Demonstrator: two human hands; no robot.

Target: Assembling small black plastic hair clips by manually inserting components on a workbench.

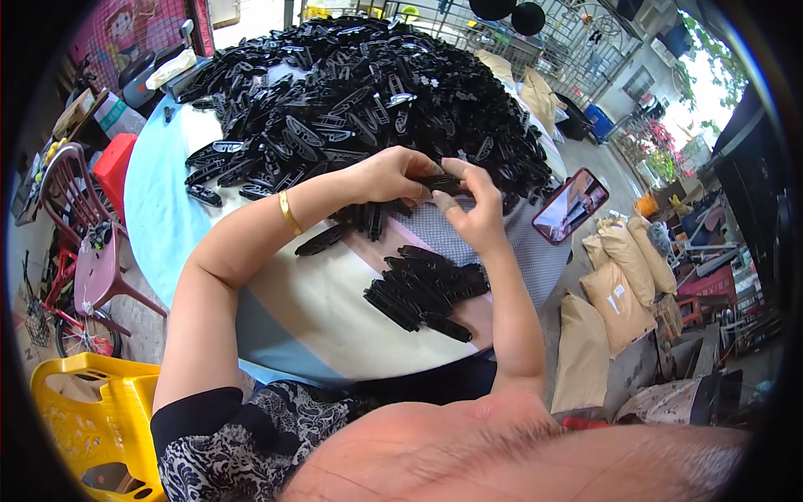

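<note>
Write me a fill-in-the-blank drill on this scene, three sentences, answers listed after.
1. Both hands, the left hand and the right hand, pinch one black plastic part between them, above a round ____.
2. The gold bangle sits on the ____ wrist.
3. The phone lies at the table edge on the person's ____ side, and the big heap of parts lies beyond the hands, with a small stack nearer the person.

Missing words: table; left; right
</note>
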